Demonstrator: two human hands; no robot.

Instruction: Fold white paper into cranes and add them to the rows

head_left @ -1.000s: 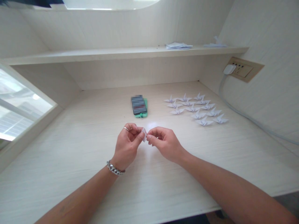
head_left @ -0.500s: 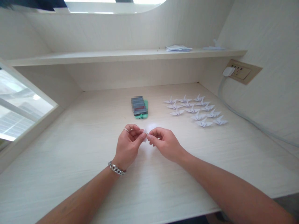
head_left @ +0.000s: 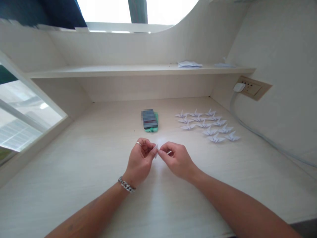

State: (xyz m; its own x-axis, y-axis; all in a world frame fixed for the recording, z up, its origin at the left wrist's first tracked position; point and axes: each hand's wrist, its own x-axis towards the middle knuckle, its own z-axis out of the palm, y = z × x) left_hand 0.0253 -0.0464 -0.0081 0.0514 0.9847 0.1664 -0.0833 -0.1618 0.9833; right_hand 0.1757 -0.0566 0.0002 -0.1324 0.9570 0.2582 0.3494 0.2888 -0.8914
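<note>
My left hand (head_left: pixel 140 160) and my right hand (head_left: pixel 176 159) meet over the middle of the pale wooden desk (head_left: pixel 86 172). Both pinch a small folded piece of white paper (head_left: pixel 156 150) between thumb and fingertips; most of it is hidden by the fingers. The left hand wears a ring, and a chain bracelet sits on that wrist. Beyond the hands lies a phone in a green case (head_left: pixel 150 120). To the right, several white paper cranes (head_left: pixel 206 125) are laid out in rows on the desk.
A shelf (head_left: pixel 111 70) runs along the back wall with a stack of white paper sheets (head_left: pixel 189 64) on it. A wall socket with a white plug (head_left: pixel 239 87) is at the right, its cable trailing along the desk's right edge. A window opening is at left.
The view has tilted upward, showing more of the window at the top. Both hands stay pinched together on the small paper, with only slight finger movement.
</note>
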